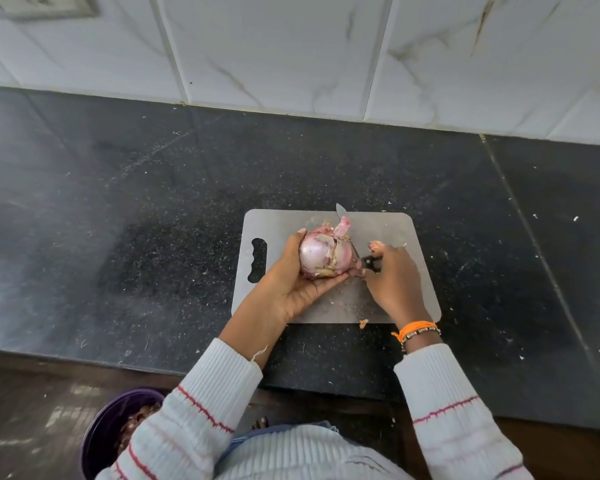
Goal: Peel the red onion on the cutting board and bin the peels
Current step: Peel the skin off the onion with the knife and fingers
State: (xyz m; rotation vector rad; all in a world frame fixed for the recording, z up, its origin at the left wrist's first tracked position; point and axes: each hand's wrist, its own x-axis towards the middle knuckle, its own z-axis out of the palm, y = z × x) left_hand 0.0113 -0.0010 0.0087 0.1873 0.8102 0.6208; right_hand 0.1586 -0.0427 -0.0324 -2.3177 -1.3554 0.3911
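Now the left hand (297, 278) cradles the red onion (323, 254) over the grey cutting board (395, 230), fingers curled under it, while the right hand (394, 275) grips a knife (368, 261) behind it. Down by the dark table (153, 202), a purple bin (97, 434) holds peels.

Dark speckled tabletop (153, 209) strewn with pale flecks, white marble-veined wall tiles (291, 46), wall socket (45, 5) at upper left, brown floor (32, 427)
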